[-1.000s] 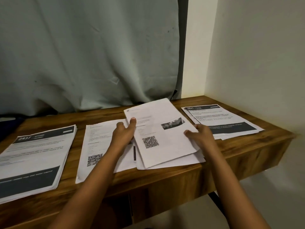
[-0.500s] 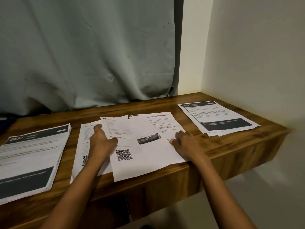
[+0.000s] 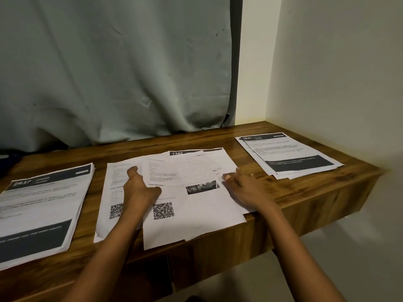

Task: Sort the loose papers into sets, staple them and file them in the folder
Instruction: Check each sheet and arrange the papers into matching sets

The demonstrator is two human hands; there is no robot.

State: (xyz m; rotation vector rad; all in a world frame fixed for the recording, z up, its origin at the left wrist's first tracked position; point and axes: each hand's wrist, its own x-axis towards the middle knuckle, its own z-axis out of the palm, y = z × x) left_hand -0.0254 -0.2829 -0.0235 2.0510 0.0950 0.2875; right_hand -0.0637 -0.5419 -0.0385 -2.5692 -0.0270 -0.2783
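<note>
A wooden desk (image 3: pixel 294 192) stands in a corner, with a pale grey-green curtain (image 3: pixel 120 73) hanging behind it and a plain wall (image 3: pixel 338 73) on the right. On the left of the desk lies a thick stack headed 2437 (image 3: pixel 41 205), with dark bands at the top and bottom of its front page. On the right, well apart from it, lies a thinner, slightly fanned stack headed 2641 (image 3: pixel 287 153). Between the two stacks the loose papers overlap. A left-hand sheet (image 3: pixel 113 192) with a QR code lies partly under the left forearm. Beside it is a top sheet (image 3: pixel 196 210) with a QR code and a small dark photo, and its near edge reaches over the desk's front edge. A page headed 1345 (image 3: pixel 177 153) shows from under the far end of the top sheet. The left hand (image 3: pixel 139 186) sits at the left edge of the top sheet. Its fingers are curled and its thumb lies on the paper, apparently pinching that edge. The right hand (image 3: pixel 246 190) lies at the right edge of the same pile, its fingers nearly straight and pressing flat on the paper.
</note>
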